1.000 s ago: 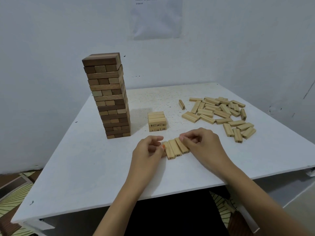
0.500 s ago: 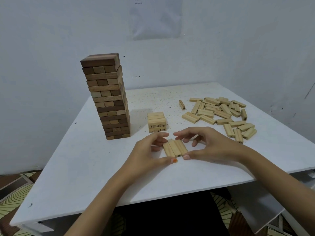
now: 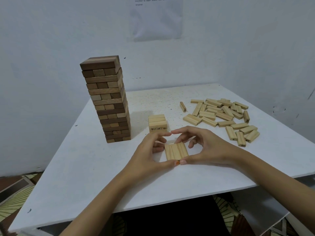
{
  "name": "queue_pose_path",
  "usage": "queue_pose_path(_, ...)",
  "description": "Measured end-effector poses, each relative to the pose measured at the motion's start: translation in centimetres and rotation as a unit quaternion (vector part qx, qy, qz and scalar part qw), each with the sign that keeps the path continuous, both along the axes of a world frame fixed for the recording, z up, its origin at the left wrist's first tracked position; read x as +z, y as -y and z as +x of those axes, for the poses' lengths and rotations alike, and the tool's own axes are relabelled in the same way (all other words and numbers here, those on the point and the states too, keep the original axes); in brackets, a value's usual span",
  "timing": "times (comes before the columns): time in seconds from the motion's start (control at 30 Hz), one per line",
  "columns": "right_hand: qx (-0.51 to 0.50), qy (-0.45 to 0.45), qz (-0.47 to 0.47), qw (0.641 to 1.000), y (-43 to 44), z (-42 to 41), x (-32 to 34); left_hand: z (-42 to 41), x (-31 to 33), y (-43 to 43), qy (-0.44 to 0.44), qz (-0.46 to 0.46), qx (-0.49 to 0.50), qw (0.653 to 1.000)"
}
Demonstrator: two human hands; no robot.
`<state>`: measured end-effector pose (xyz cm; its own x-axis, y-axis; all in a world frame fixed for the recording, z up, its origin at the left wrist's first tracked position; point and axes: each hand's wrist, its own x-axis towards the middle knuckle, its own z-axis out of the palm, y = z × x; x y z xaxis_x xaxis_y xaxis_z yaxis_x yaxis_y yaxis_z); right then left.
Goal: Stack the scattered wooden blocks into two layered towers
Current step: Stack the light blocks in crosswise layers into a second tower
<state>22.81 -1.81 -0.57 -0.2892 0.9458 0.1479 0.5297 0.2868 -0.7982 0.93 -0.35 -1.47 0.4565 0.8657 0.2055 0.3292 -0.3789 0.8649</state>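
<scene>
L hand (image 3: 150, 150) & R hand (image 3: 204, 147) both curl round a row of three pale blocks (image 3: 176, 150) at front centre of worktop (image 3: 85, 167): thumbs press its near edge w/ tips touching, fingers (image 3: 162, 135) arch over its far edge; cannot tell whether row rests on worktop or is just off it. Just behind the hands stands a short pale stack (image 3: 157, 123), w/ tall brown tower (image 3: 109, 99) to its left. At right rear, loose pale blocks (image 3: 221, 114) lie scattered, w/ a lone block (image 3: 182, 106) apart on the heap's left side
</scene>
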Motion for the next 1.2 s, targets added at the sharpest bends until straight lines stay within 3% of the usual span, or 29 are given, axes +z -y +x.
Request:
queue_pose_path(0.77,-0.014,-0.047,0.011,0.999,0.3,0.0,-0.4,-0.2,0.6,0.8,0.079,-0.014,0.032,0.996)
queue_pose_path(1.2,-0.007,-0.099,0.08,0.992,-4.3,-1.1,3.0,-0.3,2.5,-1.8,0.18,0.06,0.068,0.979)
